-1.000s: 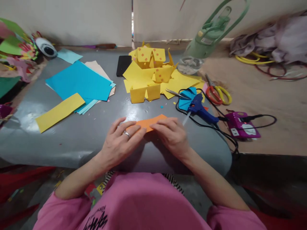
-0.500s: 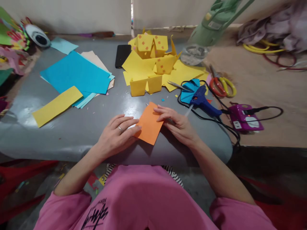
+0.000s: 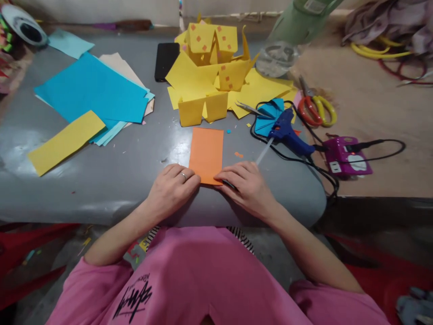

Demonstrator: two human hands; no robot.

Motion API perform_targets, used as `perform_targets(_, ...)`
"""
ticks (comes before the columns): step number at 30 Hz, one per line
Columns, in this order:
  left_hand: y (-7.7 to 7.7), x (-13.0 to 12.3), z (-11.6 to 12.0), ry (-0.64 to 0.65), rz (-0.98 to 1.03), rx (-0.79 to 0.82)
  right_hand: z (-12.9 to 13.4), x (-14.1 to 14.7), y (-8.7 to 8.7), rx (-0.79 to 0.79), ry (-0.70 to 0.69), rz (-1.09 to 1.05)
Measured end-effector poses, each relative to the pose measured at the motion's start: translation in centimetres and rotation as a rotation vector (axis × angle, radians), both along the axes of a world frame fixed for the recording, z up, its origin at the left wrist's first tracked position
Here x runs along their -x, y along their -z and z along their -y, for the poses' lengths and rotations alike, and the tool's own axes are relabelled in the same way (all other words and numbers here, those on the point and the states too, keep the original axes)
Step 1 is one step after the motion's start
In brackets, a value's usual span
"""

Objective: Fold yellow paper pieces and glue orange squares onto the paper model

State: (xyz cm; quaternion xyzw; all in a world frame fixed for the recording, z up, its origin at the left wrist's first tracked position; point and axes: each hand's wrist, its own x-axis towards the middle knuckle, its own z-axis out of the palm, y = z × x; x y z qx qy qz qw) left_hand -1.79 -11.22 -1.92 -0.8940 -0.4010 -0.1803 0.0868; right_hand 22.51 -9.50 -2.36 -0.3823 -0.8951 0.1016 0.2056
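A rectangular piece of orange paper [image 3: 206,153] lies on the grey table in front of me, its long sides running away from me. At its lower left corner, my left hand [image 3: 174,187], with a ring on one finger, is closed on the near edge. My right hand [image 3: 248,187] pinches the lower right corner, fingers bent. Something thin and dark shows beneath the right fingers; I cannot make out what it is. The near edge of the paper looks slightly turned up between both hands. A small orange scrap [image 3: 238,155] lies just beyond the right hand.
Folded yellow paper shapes [image 3: 203,110] and a black phone [image 3: 167,62] stand beyond the paper. Blue sheets [image 3: 98,90] and a yellow strip [image 3: 66,143] lie left. To the right are a blue glue gun [image 3: 291,137], scissors [image 3: 309,108], a purple power adapter [image 3: 348,155] and cords.
The orange paper has turned from slanted to straight. Both hands have moved to its near corners, the left now curled in rather than lying flat. The head view has shifted slightly.
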Motion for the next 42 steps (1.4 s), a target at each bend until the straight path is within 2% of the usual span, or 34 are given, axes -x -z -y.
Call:
perform_targets(4, -0.3, -0.8, -0.9, -0.121, -0.027, 0.068, -0.7, 0.4, 0.1, -0.015, 0.049, 0.007)
perform_targets(7, -0.8, -1.2, -1.7, -0.193, 0.009, 0.191, -1.8, 0.7, -0.1, -0.031, 0.096, 0.034)
perform_targets(11, -1.4, -0.6, -2.0, -0.225, 0.133, 0.406, -3.0, 0.9, -0.4, 0.079, 0.100, 0.014)
perform_targets(13, -1.4, -0.2, -1.8, -0.229, 0.192, 0.446, -3.3, 0.9, -0.4, 0.145, 0.090, -0.029)
perform_targets(22, -0.2, -0.3, -1.8, -0.308, 0.264, 0.402, -3.3, 1.4, -0.2, 0.202, 0.156, -0.069)
perform_targets(42, -0.2, -0.6, -2.0, -0.341, 0.248, 0.400, -3.0, 2.3, -0.7, 0.241, 0.247, -0.012)
